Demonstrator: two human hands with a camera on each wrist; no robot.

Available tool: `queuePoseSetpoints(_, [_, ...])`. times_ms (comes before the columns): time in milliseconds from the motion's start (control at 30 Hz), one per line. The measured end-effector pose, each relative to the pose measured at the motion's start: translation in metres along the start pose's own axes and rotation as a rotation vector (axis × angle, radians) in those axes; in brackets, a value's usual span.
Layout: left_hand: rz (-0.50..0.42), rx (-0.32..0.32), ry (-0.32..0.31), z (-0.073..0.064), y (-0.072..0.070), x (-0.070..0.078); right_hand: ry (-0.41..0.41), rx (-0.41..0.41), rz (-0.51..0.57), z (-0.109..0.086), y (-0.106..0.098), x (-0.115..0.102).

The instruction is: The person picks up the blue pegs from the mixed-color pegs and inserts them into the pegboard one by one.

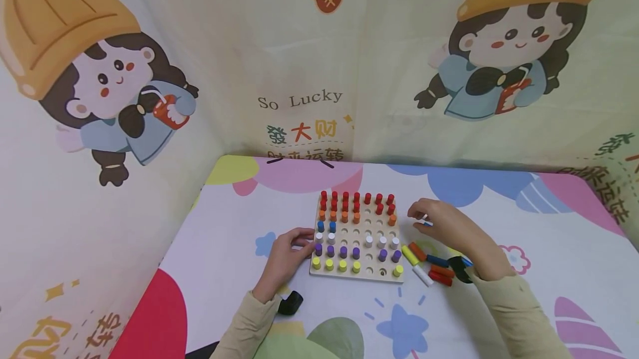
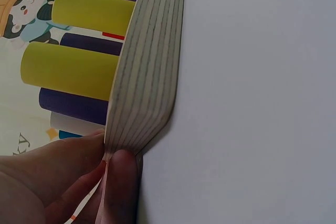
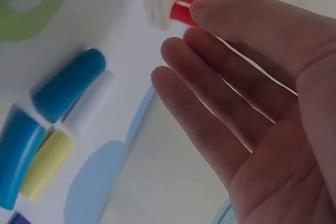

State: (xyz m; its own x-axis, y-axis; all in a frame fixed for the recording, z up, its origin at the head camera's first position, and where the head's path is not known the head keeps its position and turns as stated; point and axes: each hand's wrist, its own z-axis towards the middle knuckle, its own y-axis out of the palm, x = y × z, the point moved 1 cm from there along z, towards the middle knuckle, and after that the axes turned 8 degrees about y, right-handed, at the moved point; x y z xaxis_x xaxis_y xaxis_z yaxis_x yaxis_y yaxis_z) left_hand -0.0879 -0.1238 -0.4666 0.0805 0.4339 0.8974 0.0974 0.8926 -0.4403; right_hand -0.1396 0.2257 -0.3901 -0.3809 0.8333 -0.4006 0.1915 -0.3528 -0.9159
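A wooden pegboard (image 1: 349, 274) stands on the table with rows of red, orange, blue, white, purple and yellow pegs; several holes in its middle and right columns have no peg. At its left edge my left hand (image 1: 285, 259) grips the board, and the left wrist view shows fingers and thumb pinching the layered board edge (image 2: 149, 66). My right hand (image 1: 444, 226) hovers right of the board, its fingers relaxed and slightly bent, with nothing visible between them. Below it in the right wrist view lie blue pegs (image 3: 71, 85), a white peg (image 3: 90, 103) and a yellow peg (image 3: 48, 165).
Right of the board's near corner lies a loose group of pegs, among them a yellow peg (image 1: 411, 255), an orange peg (image 1: 417, 251), a white peg (image 1: 422, 276) and a red peg (image 1: 441, 278). A patterned cloth covers the table, and printed curtains (image 1: 299, 43) rise behind it.
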Motion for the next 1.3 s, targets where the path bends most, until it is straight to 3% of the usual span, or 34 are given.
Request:
queuePoseSetpoints(367, [0.003, 0.0, -0.004, 0.0, 0.0, 0.0, 0.08, -0.036, 0.005, -0.004, 0.003, 0.015])
queuePoseSetpoints(767, [0.004, -0.004, 0.005, 0.0, 0.0, 0.0, 0.078, -0.023, 0.001, -0.006, 0.005, 0.026])
queuePoseSetpoints(1100, [0.01, -0.002, 0.006, 0.0, 0.0, 0.0, 0.143, -0.064, 0.025, -0.008, 0.011, 0.031])
queuePoseSetpoints(1300, [0.014, 0.004, 0.007, 0.0, 0.001, -0.001, 0.137, -0.083, 0.049, -0.008, 0.015, 0.033])
